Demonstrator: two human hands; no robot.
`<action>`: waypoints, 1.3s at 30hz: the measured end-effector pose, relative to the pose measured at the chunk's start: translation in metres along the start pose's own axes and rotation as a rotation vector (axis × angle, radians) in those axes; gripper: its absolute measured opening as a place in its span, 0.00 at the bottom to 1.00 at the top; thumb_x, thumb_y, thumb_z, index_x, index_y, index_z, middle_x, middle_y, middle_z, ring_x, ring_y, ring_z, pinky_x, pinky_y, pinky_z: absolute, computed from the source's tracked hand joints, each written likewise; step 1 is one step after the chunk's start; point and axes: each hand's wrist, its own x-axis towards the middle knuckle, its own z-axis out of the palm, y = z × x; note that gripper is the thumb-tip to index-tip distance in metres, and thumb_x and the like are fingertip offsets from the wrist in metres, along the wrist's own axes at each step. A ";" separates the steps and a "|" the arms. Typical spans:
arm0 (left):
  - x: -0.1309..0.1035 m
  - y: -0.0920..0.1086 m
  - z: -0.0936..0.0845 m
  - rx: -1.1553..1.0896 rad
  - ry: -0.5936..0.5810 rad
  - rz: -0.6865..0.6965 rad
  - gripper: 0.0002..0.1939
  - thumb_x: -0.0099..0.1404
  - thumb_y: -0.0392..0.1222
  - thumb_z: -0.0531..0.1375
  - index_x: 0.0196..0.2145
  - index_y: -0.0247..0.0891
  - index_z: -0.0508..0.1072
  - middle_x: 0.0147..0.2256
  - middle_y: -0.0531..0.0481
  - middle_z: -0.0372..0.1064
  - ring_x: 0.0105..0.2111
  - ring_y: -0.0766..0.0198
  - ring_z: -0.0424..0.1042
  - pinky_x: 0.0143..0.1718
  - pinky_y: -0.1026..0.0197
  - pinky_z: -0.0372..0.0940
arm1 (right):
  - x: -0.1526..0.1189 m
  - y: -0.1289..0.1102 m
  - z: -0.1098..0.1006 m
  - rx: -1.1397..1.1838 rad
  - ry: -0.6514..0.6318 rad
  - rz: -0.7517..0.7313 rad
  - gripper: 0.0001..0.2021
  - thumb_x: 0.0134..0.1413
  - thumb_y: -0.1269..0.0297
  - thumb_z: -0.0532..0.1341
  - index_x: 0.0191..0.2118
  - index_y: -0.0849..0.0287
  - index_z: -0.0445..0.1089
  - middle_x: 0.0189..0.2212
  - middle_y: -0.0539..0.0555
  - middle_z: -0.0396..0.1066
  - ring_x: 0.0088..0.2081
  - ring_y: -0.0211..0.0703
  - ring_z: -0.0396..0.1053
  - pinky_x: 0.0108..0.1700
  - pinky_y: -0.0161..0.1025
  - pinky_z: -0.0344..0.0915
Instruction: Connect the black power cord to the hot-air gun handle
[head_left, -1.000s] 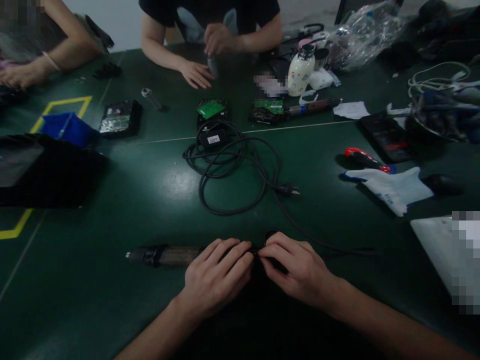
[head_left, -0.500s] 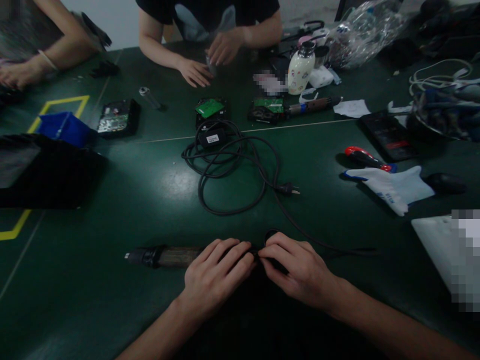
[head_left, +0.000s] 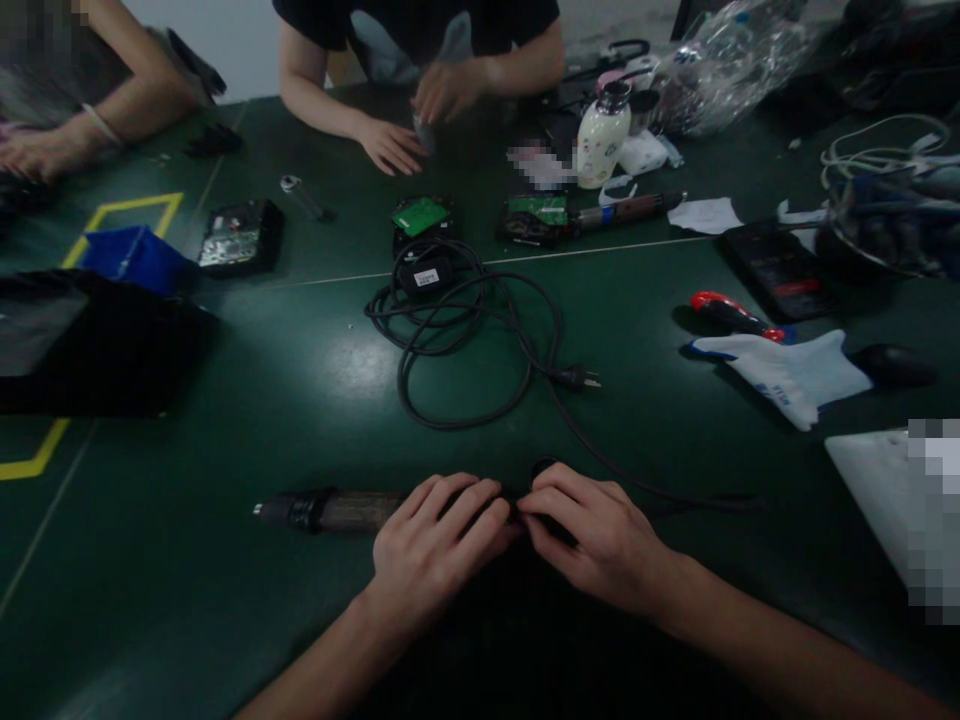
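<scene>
A dark cylindrical electric screwdriver (head_left: 352, 511) lies on the green table, its tip toward the left. My left hand (head_left: 442, 530) is closed over its right end, fingers wrapped round it. Close beside it, my right hand (head_left: 592, 530) is closed in a pinch at the tool's rear end; what lies between its fingertips is small, dark and mostly hidden. A black ring-like loop (head_left: 544, 468) shows just behind my right fingers. The black cable (head_left: 465, 425) lies coiled beyond my hands, with its plug (head_left: 576, 377) to the right.
Opened drives with green boards (head_left: 424, 215) stand farther back, before a person's hands (head_left: 390, 145). A black box (head_left: 97, 350) and blue bin (head_left: 131, 258) are left. On the right are a white glove (head_left: 795, 375), red-handled tool (head_left: 731, 312), black mouse (head_left: 896, 366) and bottle (head_left: 602, 140).
</scene>
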 end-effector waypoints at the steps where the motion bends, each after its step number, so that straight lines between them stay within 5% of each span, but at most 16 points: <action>1: 0.000 0.000 0.000 0.000 -0.002 -0.002 0.09 0.70 0.43 0.66 0.48 0.41 0.77 0.49 0.52 0.79 0.47 0.58 0.76 0.50 0.54 0.68 | 0.000 0.000 0.000 -0.003 0.002 -0.004 0.07 0.71 0.68 0.57 0.47 0.55 0.73 0.41 0.52 0.74 0.41 0.40 0.74 0.38 0.36 0.65; 39: -0.009 -0.001 0.003 0.008 -0.002 0.028 0.10 0.69 0.40 0.66 0.48 0.42 0.77 0.52 0.52 0.78 0.49 0.56 0.76 0.54 0.52 0.68 | 0.001 -0.001 -0.002 -0.018 0.003 -0.019 0.08 0.72 0.67 0.56 0.47 0.55 0.73 0.40 0.53 0.75 0.42 0.40 0.75 0.40 0.36 0.66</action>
